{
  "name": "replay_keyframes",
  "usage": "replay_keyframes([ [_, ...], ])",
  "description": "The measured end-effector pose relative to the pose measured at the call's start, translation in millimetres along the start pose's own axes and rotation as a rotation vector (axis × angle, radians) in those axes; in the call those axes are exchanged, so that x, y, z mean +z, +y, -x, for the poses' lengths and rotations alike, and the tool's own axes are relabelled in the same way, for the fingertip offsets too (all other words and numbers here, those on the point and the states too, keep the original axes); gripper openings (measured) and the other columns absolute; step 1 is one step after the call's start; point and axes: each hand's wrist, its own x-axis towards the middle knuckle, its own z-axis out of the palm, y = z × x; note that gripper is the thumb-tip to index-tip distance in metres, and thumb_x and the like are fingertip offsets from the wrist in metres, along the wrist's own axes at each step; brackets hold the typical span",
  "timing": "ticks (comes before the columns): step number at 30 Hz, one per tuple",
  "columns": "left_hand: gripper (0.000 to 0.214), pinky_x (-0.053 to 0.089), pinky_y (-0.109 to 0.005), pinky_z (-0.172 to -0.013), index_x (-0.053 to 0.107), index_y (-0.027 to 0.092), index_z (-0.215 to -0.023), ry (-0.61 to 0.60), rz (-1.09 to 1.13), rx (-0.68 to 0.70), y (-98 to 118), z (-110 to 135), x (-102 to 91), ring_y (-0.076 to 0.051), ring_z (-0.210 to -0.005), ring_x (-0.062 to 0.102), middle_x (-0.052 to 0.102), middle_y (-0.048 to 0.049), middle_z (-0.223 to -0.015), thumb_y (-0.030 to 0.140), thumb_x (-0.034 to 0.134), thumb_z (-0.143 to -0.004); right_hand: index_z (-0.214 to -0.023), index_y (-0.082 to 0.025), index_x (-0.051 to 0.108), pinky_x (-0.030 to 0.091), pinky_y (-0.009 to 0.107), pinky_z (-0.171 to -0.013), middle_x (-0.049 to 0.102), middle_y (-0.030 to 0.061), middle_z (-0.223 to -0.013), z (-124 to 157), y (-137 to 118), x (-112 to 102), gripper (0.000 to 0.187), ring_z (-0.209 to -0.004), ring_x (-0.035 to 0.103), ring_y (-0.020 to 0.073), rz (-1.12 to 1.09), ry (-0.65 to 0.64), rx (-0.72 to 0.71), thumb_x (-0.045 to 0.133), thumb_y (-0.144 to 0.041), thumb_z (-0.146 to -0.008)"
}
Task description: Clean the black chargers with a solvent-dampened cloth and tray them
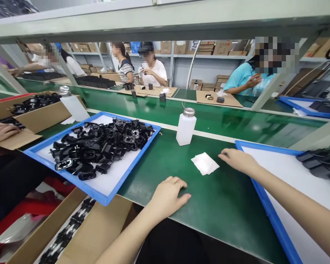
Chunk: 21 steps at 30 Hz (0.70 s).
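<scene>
My left hand [169, 198] rests at the front of the green table [203, 209], fingers and thumb apart, with nothing in it. My right hand [238, 160] is open and empty over the left edge of the right blue-rimmed tray [269, 203]. Just left of its fingertips lies a small stack of white wipes [205, 164], apart from the hand. Behind the wipes stands a white pump bottle [186, 127] with a metal top. To the left, a blue-rimmed tray [121, 183] bears a heap of black plug housings [99, 146].
Black adapters [320, 167] lie in the right tray. A second pump bottle [74, 107] and a carton [44, 117] stand at the left, near a neighbour's hand [1, 132]. Below the table edge is an open carton [93, 227]. Several people work across the bench.
</scene>
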Motion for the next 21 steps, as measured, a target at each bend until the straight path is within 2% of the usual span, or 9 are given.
replay_keyframes([
  [2,0.031,0.041,-0.033,-0.076,0.051,0.016,-0.097,-0.105,-0.082,0.070,15,-24,-7.8,-0.019,-0.088,0.049,0.055,-0.0046,-0.097,0.036,0.042,-0.075,-0.068,-0.018,0.051,0.036,0.026,-0.052,0.057,0.0045,-0.071,-10,-12,8,0.018,-0.068,0.054,0.0204,-0.138,-0.117,-0.016,0.042,-0.032,-0.076],
  [5,0.038,0.037,-0.038,-0.081,0.047,0.012,-0.105,-0.238,-0.261,0.120,37,-67,-11.2,-0.024,-0.098,0.044,0.050,-0.0114,-0.106,0.036,0.040,-0.076,-0.054,-0.018,0.042,0.030,0.023,-0.044,0.050,0.0009,-0.054,-22,-25,18,0.022,-0.053,0.049,0.0158,-0.207,-0.161,-0.031,0.052,-0.032,-0.068],
  [7,0.039,0.037,-0.039,-0.079,0.050,0.011,-0.102,-0.335,-0.331,0.105,45,-91,-10.4,-0.026,-0.097,0.045,0.050,-0.0144,-0.105,0.035,0.048,-0.071,-0.048,-0.018,0.037,0.027,0.022,-0.041,0.044,-0.0022,-0.047,-24,-29,21,0.027,-0.047,0.044,0.0123,-0.258,-0.180,-0.063,0.056,-0.030,-0.064],
  [9,0.035,0.041,-0.036,-0.072,0.056,0.014,-0.092,-0.377,-0.325,0.115,43,-107,-10.0,-0.025,-0.088,0.050,0.055,-0.0125,-0.097,0.037,0.055,-0.065,-0.045,-0.018,0.032,0.025,0.021,-0.041,0.037,-0.0047,-0.044,-22,-30,22,0.030,-0.044,0.039,0.0097,-0.308,-0.169,-0.104,0.055,-0.024,-0.063],
  [12,0.026,0.042,-0.027,-0.063,0.059,0.020,-0.082,-0.307,-0.255,0.158,24,-119,-10.1,-0.019,-0.079,0.054,0.059,-0.0040,-0.085,0.040,0.048,-0.069,-0.048,-0.018,0.026,0.026,0.019,-0.042,0.034,-0.0059,-0.045,-18,-27,22,0.028,-0.045,0.037,0.0080,-0.395,-0.092,-0.146,0.048,-0.019,-0.064],
  [15,0.029,0.041,-0.025,-0.062,0.057,0.022,-0.082,-0.163,-0.194,0.144,0,-127,-6.6,-0.016,-0.080,0.054,0.060,-0.0003,-0.086,0.037,0.032,-0.077,-0.055,-0.019,0.032,0.028,0.019,-0.040,0.039,-0.0052,-0.047,-27,-19,12,0.019,-0.044,0.039,0.0091,-0.753,-0.045,-0.087,0.049,-0.023,-0.062],
  [17,0.032,0.041,-0.026,-0.063,0.056,0.021,-0.083,-0.094,-0.165,0.119,-10,-131,-1.5,-0.016,-0.080,0.054,0.060,-0.0004,-0.087,0.035,0.028,-0.079,-0.066,-0.018,0.039,0.031,0.020,-0.040,0.045,-0.0030,-0.052,-42,-16,-4,0.016,-0.045,0.043,0.0109,-1.010,-0.051,-0.010,0.052,-0.022,-0.057],
  [18,0.032,0.041,-0.026,-0.063,0.056,0.021,-0.082,-0.073,-0.153,0.116,-13,-133,1.6,-0.016,-0.079,0.054,0.060,-0.0002,-0.086,0.035,0.028,-0.079,-0.072,-0.017,0.041,0.033,0.021,-0.041,0.048,-0.0017,-0.055,-52,-16,-15,0.021,-0.046,0.045,0.0119,-1.070,-0.038,0.026,0.053,-0.020,-0.056],
  [21,0.025,0.040,-0.029,-0.068,0.057,0.021,-0.080,-0.043,-0.134,0.147,-14,-136,10.3,-0.017,-0.078,0.054,0.060,-0.0002,-0.081,0.033,0.036,-0.075,-0.092,-0.015,0.043,0.038,0.023,-0.044,0.052,0.0017,-0.063,-81,-28,-50,0.037,-0.051,0.049,0.0150,-1.061,0.140,0.075,0.054,-0.017,-0.056],
])
